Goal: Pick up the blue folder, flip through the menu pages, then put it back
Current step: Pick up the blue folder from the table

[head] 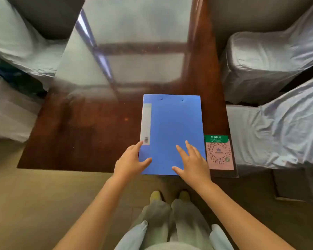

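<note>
The blue folder [172, 127] lies shut and flat on the dark glossy wooden table [79, 141], near the front right edge, with a pale label strip along its left side. My left hand [130, 162] rests at the folder's near left corner, thumb lying on the cover and fingers along the edge. My right hand [192, 163] lies spread on the near right part of the cover, fingers apart. Neither hand has lifted the folder.
A pink and green QR code stand [220, 154] sits just right of the folder at the table's edge. Chairs in pale fabric covers [271, 64] stand on the right and on the left [13, 38]. My legs and shoes [170, 201] are below the table's front edge.
</note>
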